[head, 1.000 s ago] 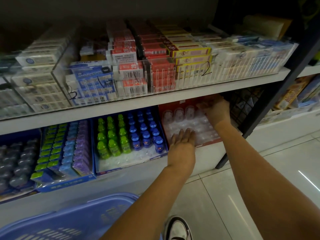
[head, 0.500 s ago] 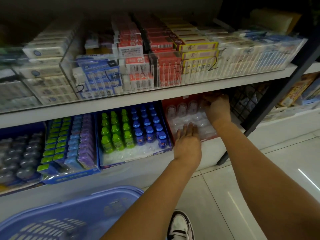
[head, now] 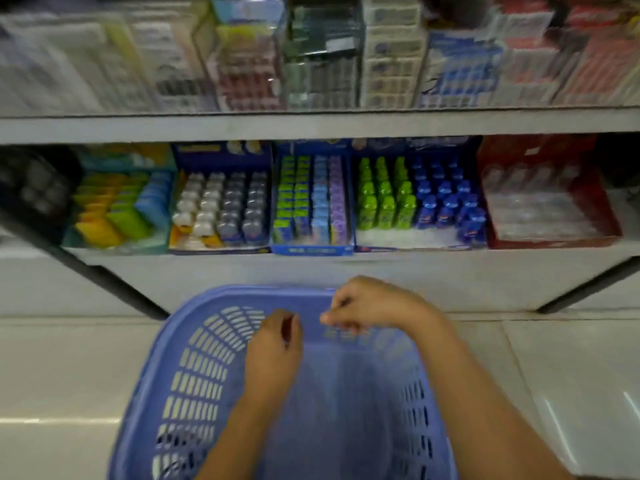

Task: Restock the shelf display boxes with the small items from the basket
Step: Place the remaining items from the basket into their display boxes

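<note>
**A:** Head view first: where are the hands?

**B:** Both are over the blue basket (head: 194, 375). The left hand (head: 277, 355) hangs above its middle, with the fingers loosely curled and slack. The right hand (head: 374, 303) is just inside the basket's far rim, fingers curled, thumb tip against forefinger.

**A:** Is the right one holding anything?

**B:** Cannot tell. Motion blur smears its fingertips, and the inside of the basket too.

**A:** And the display boxes?

**B:** They sit in a row on the lower shelf (head: 381, 282), beyond the basket. Straight beyond it is a blue box (head: 311, 250) of green, blue and purple packs. Right of that is a box of green and blue bottles (head: 415, 206). Furthest right of the basket is the red box (head: 554, 241), with clear contents.
</note>
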`<state>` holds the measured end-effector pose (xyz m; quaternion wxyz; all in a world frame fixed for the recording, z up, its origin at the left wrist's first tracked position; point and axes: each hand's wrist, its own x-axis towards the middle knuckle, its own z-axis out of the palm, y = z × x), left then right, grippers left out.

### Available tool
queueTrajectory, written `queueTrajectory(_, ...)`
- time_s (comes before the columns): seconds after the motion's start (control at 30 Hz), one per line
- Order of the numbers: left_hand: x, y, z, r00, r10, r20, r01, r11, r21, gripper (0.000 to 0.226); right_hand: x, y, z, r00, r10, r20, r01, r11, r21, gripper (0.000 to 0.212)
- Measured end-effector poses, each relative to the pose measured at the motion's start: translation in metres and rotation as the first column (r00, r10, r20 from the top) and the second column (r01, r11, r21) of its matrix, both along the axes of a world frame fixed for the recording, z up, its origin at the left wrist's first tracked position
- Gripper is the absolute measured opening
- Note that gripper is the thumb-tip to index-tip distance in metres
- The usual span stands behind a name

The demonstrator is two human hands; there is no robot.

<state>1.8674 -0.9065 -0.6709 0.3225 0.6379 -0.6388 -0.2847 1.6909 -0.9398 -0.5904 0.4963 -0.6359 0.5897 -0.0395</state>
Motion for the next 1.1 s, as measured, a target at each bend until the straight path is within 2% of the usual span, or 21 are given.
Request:
queueTrajectory(0.1,0.046,-0.010,-0.045,0.986,0.091,0.141,-0.135,0.928,0.347,0.015,0.067,0.011,-0.076,0.991,0.104,-0.088,-0.095,0.991,0.096,0.022)
queueTrajectory(0.2,0.070,-0.015,-0.081,0.973,0.005,0.231,-0.134,0.828,0.545,0.027,0.112,0.018,-0.138,0.986,0.026,-0.164,-0.029,0.999,-0.018,0.030)
queueTrajectory(0.27,0.076,-0.018,-0.095,0.983,-0.035,0.179,-0.079,0.804,0.590,0.030,0.127,0.018,-0.164,0.981,-0.043,-0.188,0.032,0.998,-0.063,0.039)
queueTrajectory(0.37,0.078,-0.025,-0.115,0.998,0.041,0.045,-0.061,0.777,0.626,0.026,0.141,0.012,-0.193,0.981,-0.115,-0.154,0.102,0.991,-0.092,0.039)
queueTrajectory(0.47,0.079,-0.025,-0.133,0.975,0.222,-0.003,-0.171,0.759,0.628,0.022,0.150,0.005,-0.226,0.973,-0.032,-0.229,0.009,0.995,-0.097,0.046)
queueTrajectory(0.57,0.079,-0.026,-0.145,0.901,0.427,-0.076,-0.277,0.701,0.658,0.019,0.149,0.000,-0.248,0.939,-0.025,-0.344,-0.019,0.992,-0.124,0.049)
queueTrajectory(0.63,0.080,-0.028,-0.151,0.876,0.473,-0.090,-0.304,0.688,0.659,0.018,0.147,0.000,-0.255,0.924,-0.040,-0.381,-0.025,0.986,-0.164,0.047)
queueTrajectory(0.7,0.078,-0.030,-0.152,0.874,0.474,-0.107,-0.300,0.700,0.648,0.009,0.145,0.002,-0.259,0.938,-0.127,-0.322,0.069,0.980,-0.185,0.039)
queueTrajectory(0.77,0.075,-0.033,-0.156,0.885,0.449,-0.121,-0.286,0.731,0.620,0.017,0.142,0.003,-0.259,0.943,-0.249,-0.220,0.207,0.958,-0.198,0.029)
queueTrajectory(0.87,0.069,-0.038,-0.153,0.939,0.342,-0.034,-0.222,0.681,0.698,0.024,0.135,0.002,-0.251,0.946,-0.225,-0.233,0.190,0.968,-0.161,0.029)
queueTrajectory(0.93,0.069,-0.040,-0.150,0.950,0.312,-0.018,-0.194,0.635,0.748,0.025,0.129,0.001,-0.235,0.962,-0.117,-0.247,0.107,0.993,-0.052,0.029)
queueTrajectory(1.0,0.069,-0.041,-0.144,0.959,0.279,-0.048,-0.134,0.597,0.791,0.026,0.119,0.002,-0.211,0.993,-0.077,-0.088,0.084,0.993,0.079,0.017)
queueTrajectory(1.03,0.067,-0.042,-0.140,0.965,0.249,-0.081,-0.081,0.579,0.811,0.027,0.112,0.003,-0.193,0.993,-0.119,0.026,0.113,0.979,0.168,0.023)
queueTrajectory(1.1,0.060,-0.043,-0.122,0.953,0.231,-0.197,0.048,0.523,0.851,0.024,0.092,0.007,-0.151,0.925,-0.289,0.246,0.174,0.899,0.403,0.031)
